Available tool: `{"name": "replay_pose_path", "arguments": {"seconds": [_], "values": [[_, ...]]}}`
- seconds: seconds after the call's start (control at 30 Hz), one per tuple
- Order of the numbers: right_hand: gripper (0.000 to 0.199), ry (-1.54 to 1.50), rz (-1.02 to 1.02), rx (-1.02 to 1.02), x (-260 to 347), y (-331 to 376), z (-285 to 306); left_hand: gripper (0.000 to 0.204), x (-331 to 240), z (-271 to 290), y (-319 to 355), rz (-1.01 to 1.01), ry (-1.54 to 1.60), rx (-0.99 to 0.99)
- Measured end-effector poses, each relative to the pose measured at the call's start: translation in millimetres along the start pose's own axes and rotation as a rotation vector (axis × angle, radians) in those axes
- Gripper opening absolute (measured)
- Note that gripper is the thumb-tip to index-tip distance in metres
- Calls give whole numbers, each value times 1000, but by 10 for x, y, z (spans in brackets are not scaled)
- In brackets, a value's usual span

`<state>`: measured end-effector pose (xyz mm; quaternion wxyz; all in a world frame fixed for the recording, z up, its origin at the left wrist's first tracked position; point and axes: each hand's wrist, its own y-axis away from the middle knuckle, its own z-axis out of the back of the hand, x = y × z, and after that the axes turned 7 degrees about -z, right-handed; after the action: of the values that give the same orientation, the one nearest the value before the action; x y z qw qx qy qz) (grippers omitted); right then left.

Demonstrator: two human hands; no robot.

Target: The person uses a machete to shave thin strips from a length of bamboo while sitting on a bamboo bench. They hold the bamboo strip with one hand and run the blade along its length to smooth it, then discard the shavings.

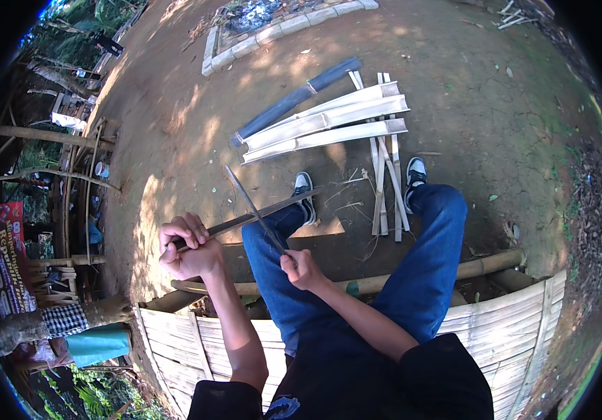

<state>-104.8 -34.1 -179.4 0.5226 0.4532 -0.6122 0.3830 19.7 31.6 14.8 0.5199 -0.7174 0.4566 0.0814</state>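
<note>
My left hand (pixel 192 245) is closed round the near end of a long, dark, narrow strip (pixel 266 210), which slants away to the right and tapers over my left knee. In my closed right hand (pixel 302 270) is a slim grey blade-like piece (pixel 243 192), pointing up and to the left. The two long pieces cross just in front of my hands; whether they touch, and what exactly each is, I cannot tell. Thin shavings (pixel 346 206) lie on the ground near my left shoe (pixel 303 192).
Split bamboo halves (pixel 329 120) lie ahead beside a dark pole (pixel 273 107), above several narrow bamboo strips (pixel 383 189). Under me is a slatted bamboo bench (pixel 486 332) with a round front pole (pixel 479 267). Farther off, stone edging (pixel 276 33) surrounds ash; a pole structure (pixel 70 175) stands left.
</note>
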Motion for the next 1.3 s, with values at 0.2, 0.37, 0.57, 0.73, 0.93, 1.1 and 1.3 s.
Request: {"name": "replay_pose_path", "arguments": {"seconds": [0.2,0.37,0.57,0.73,0.93,1.1,1.3], "values": [[41,4,-25,-6,112,102,-241,26,-38,154,-63,-25,-63,-140],[40,165,96,96,492,45,-108,25,-70,66,87,-69,-114,-103],[52,-40,-470,-135,-192,-147,130,27,-36,-76,74,-64,-80,-148],[53,-26,-356,-125,-41,-151,151,28,-8,-190,144,-75,-72,-38],[45,30,116,71,559,-206,137,26,37,-316,135,-59,-34,12],[55,-90,-302,65,-263,-74,130,25,56,-158,8,-83,-47,-95],[57,-27,-116,144,304,-92,-23,26,-40,-138,71,-70,-112,-115]]}}
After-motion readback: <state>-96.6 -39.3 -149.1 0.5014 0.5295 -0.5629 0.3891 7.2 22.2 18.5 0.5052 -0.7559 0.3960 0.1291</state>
